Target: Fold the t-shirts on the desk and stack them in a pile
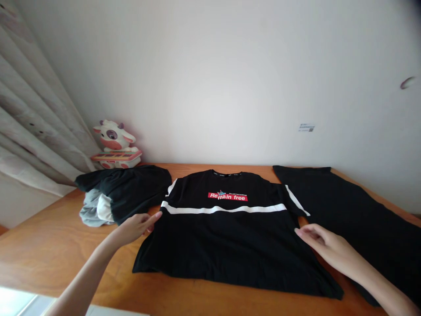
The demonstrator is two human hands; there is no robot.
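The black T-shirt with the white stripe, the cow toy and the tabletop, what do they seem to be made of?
T-shirt: soft matte knit, perhaps cotton, judging by its shallow creases and dull surface. Cow toy: probably moulded plastic, given its smooth, rounded shapes. Tabletop: wood or a wood-look veneer with a slight sheen; it shows orange-brown grain.

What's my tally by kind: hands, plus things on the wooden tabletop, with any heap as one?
Hands: 2 (left hand, right hand)
Spread cloth: 2 (striped T-shirt, black cloth)
Heaps: 1 (crumpled cloth heap)
Toys: 1 (toy cow)
Total: 6
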